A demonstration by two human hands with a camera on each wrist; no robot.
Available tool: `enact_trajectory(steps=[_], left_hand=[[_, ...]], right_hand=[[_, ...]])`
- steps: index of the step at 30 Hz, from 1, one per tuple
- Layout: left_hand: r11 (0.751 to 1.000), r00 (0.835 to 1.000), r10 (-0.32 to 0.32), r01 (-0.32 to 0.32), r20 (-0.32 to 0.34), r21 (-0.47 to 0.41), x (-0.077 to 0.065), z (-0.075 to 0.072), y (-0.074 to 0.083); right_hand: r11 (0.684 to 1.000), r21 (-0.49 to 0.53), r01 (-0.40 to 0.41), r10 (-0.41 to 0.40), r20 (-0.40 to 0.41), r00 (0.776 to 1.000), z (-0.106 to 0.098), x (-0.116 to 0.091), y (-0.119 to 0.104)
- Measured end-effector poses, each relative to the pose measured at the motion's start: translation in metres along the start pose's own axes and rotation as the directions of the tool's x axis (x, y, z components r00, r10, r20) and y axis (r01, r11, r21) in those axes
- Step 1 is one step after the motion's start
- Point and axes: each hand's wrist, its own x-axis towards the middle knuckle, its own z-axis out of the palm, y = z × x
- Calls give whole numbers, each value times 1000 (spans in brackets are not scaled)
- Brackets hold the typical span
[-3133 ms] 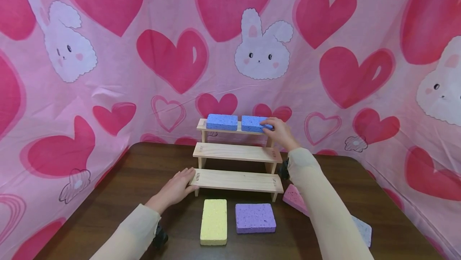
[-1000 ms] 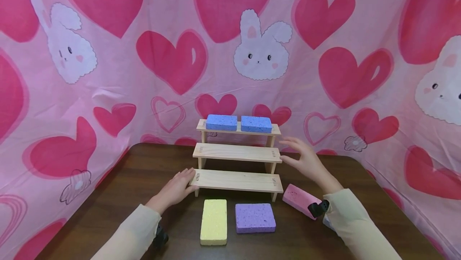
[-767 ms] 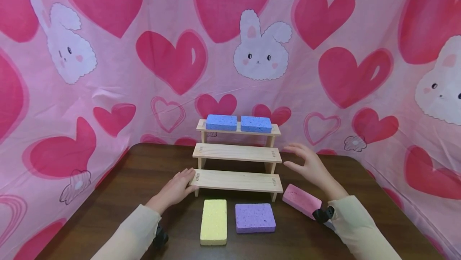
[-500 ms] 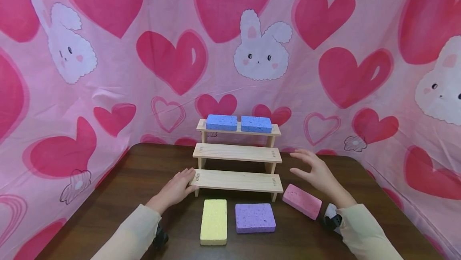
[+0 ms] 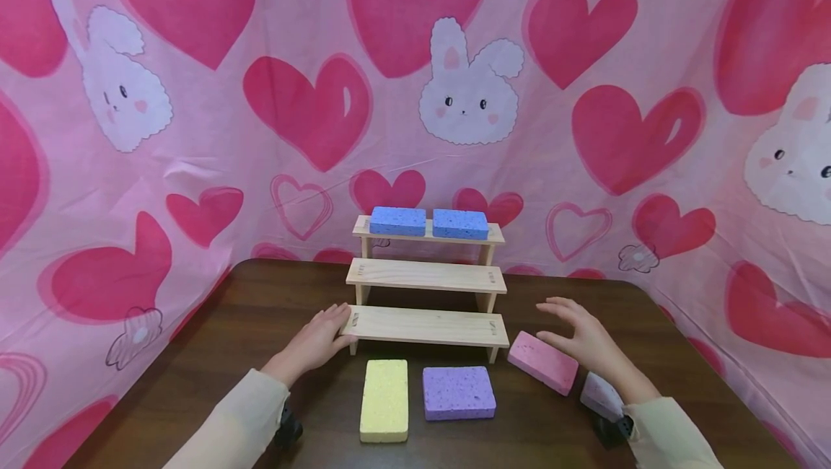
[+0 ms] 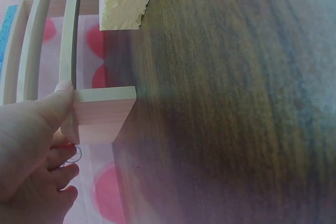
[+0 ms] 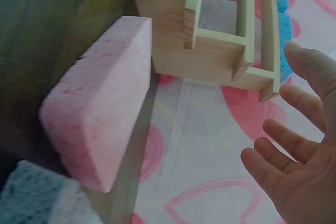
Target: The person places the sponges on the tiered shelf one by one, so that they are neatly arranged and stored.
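Observation:
A three-tier wooden step rack stands on the table, with two blue sponges side by side on its top tier. My left hand holds the left end of the lowest tier, its thumb at the front edge and the other fingers beyond it. To the right of the rack, my right hand hangs with fingers spread and nothing in them. Just left of and below it lies a pink sponge, slanted on the table. A grey-white sponge lies under the right wrist, partly hidden.
In front of the rack, a yellow sponge lies lengthwise and a purple sponge crosswise on the dark wooden table. A pink curtain with hearts and rabbits hangs behind.
My right hand has let go of the right blue sponge on the top tier and come down and right towards the pink sponge. The left hand has stayed on the rack.

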Motion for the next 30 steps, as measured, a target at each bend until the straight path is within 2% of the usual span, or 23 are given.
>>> enact_trajectory(steps=[3, 8, 12, 16, 20, 30], left_hand=[[1000, 1000, 5, -5, -4, 2, 0, 0, -1], [1000, 1000, 19, -19, -15, 7, 1, 1, -2], [1000, 1000, 26, -26, -16, 12, 2, 1, -3], [1000, 1000, 23, -23, -17, 15, 2, 1, -3], [1000, 1000, 18, -18, -13, 16, 2, 1, -3], [1000, 1000, 25, -25, -10, 11, 1, 0, -3]], right_hand=[[1000, 6, -1, 1, 1, 1000, 4, -5, 4], [998, -6, 60, -60, -20, 998, 12, -13, 10], [997, 1, 71, -71, -19, 997, 16, -20, 14], [998, 61, 32, -34, 34, 999, 18, -23, 17], [997, 76, 3, -10, 91, 996, 21, -27, 20], [996, 54, 66, -72, 126, 989, 25, -33, 32]])
